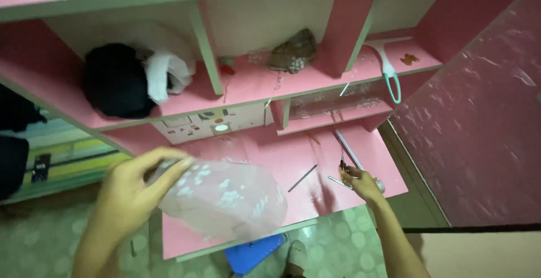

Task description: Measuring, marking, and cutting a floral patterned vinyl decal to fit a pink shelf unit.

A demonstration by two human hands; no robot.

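So the left hand (132, 190) has its fingers curled round a see-through pink plastic bag (225, 199) with pale spots, holding it over the front left corner of the pink desk (282, 159); the right hand (360, 181) is down at the desk's front right edge, closed on some small thin things, too blurry to tell what exactly; a thin dark stick (302, 177) lies on the desk between the two hands. Up on the shelf (248, 89), a black bundle (115, 80) and a white bag (163, 75) sit at the left end, a brown lump (294, 51) mid-shelf, and a white and teal squeegee (389, 66) hangs over the right edge; blue stool (253, 252) under the desk's front edge.
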